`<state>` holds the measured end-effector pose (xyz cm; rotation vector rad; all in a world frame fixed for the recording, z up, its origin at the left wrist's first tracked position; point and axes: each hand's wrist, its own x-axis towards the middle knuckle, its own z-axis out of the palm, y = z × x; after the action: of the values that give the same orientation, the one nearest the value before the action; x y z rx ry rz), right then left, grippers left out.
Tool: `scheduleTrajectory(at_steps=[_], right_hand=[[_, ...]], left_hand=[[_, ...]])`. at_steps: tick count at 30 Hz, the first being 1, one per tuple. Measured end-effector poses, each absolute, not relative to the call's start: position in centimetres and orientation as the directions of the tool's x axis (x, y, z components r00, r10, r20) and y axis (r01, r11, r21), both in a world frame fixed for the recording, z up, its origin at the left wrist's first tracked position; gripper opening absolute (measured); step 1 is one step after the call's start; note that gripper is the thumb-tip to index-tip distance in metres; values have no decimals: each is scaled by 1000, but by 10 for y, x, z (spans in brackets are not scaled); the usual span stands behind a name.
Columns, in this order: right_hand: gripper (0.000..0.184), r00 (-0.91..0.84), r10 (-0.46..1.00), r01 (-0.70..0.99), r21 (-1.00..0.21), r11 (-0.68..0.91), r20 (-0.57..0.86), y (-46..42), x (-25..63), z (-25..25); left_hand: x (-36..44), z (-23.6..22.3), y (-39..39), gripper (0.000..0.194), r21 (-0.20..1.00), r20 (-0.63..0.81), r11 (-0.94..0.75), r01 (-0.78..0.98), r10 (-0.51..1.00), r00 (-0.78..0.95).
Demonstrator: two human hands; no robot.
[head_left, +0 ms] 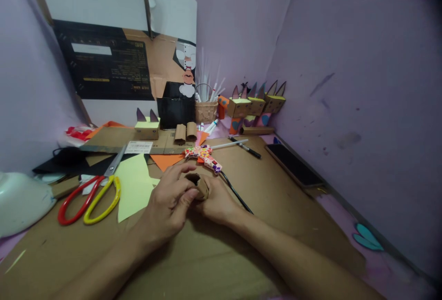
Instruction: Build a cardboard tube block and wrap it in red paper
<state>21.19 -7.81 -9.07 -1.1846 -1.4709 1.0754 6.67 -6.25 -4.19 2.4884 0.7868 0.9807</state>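
A short brown cardboard tube [203,188] is held between both hands above the middle of the cardboard-covered table, its dark open end tilted up toward me. My left hand [172,194] pinches the tube's rim with thumb and fingers. Around the tube's far side wraps my right hand [217,199], its fingers partly hidden behind it. Just beyond the hands lies a flower-patterned glue gun [203,155] with a black cord and a pale stick out of its back. Two more cardboard tubes [185,133] stand farther back.
Scissors [101,199] with red and yellow handles lie left, beside pale yellow paper [134,189]. Animal-shaped cardboard figures [255,106] stand along the back right near a basket [206,111] of sticks. A phone [293,164] and a black marker [245,148] lie right.
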Motion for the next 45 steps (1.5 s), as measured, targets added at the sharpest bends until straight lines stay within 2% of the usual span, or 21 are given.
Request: scheduleTrajectory(at_steps=[10,12,15,18,20,23,26,37,45], right_hand=[[17,-34,987,315,-935,160,158,-84,210,-82],[19,-29,976,372,-904,209,214,-85,212,-79],[21,-7,929,452,-828,332,369,-86,216,-74],[30,27,872,565,-728,389,488,-85,222,-72],[42,5,848,612,-673,416,530,-85,226,-71],[59,-77,835,636,-618,462,545,-87,228,-71],[66,-145,841,653,-588,477,521,-88,228,-72],[63,-155,888,688,-597,412,433,-86,229,-78],[54,-148,880,628,-645,436,451,-84,227,-82]], left_hand=[[66,-50,-63,21,468,569,-822,323,560,602],[66,-50,-64,20,451,575,-834,319,544,611],[64,-47,-65,17,417,622,-858,300,510,593],[61,-44,-68,30,412,724,-864,289,503,472],[58,-43,-68,29,445,739,-842,304,537,407],[56,-44,-66,14,513,672,-786,344,617,409],[57,-46,-63,9,587,587,-716,377,698,411],[64,-47,-69,29,832,327,-474,289,839,435],[68,-51,-69,26,837,303,-465,287,832,465]])
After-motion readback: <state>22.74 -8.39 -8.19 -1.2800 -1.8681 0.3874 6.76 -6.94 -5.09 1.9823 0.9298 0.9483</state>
